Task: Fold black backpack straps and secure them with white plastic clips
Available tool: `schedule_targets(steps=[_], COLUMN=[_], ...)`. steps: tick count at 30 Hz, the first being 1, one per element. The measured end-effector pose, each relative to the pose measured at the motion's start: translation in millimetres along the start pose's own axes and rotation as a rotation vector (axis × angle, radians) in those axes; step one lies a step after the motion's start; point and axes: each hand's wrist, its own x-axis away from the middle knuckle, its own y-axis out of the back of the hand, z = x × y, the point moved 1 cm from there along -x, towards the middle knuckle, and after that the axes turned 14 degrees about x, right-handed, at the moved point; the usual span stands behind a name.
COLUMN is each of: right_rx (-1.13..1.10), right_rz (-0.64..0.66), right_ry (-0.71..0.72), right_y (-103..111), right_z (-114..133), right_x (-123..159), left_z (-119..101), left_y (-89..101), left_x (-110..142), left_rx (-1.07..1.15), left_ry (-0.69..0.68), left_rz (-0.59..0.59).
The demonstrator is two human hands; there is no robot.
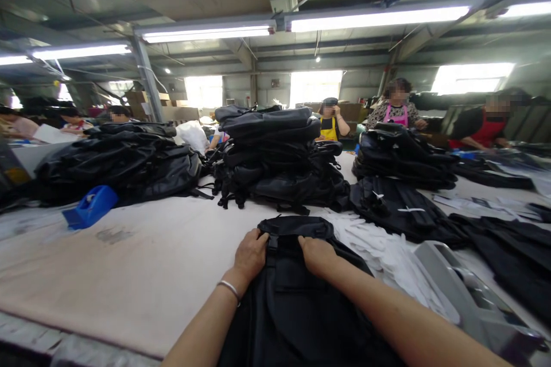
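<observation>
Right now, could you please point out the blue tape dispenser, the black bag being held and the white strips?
Blue tape dispenser (88, 209): head view, on its side.
Black bag (299, 301): head view, front panel.
White strips (379, 248): head view, heap's middle.

A blue dispenser (90, 208) sits on the bench (146, 275). White strips (372, 242) lie beside a grey device (467, 301). Lights (379, 19) hang overhead.

Lit by tube lights (379, 18), 2 above the tall bag pile (275, 155); washed out at windows (316, 85) behind it; stretched and blurred far right of it.
</observation>
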Motion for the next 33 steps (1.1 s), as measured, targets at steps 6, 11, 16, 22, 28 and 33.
schedule_targets(steps=[6, 11, 16, 22, 28, 33], right_rx=[0.126, 0.174, 0.162, 0.135, 0.100, 0.069], right_rz=[0.017, 0.062, 0.010, -0.137, -0.361, -0.374], right_ry=[0.039, -0.006, -0.069, -0.056, -0.108, -0.092], right_y=[-24.8, -40.7, -38.7, -40.7, -42.7, -45.9], right_z=[2.1, 6.9, 12.9, 9.0, -4.8, -15.3], right_x=[-14.9, -40.7, -52.7, -25.2, -24.7, -32.0], left_z=[20.9, 35.1, 37.7, 40.8, 50.9, 55.2], left_y=[-5.7, -19.0, -28.5, -7.3, 13.2, 6.3], left_x=[-24.6, -40.4, -50.7, -65.1, -91.6, -105.4], left_rx=[0.026, 0.031, 0.068, 0.179, 0.240, 0.269], left_ry=[0.055, 0.134, 0.140, 0.132, 0.230, 0.272], left_rz=[0.147, 0.133, 0.091, 0.122, 0.212, 0.305])
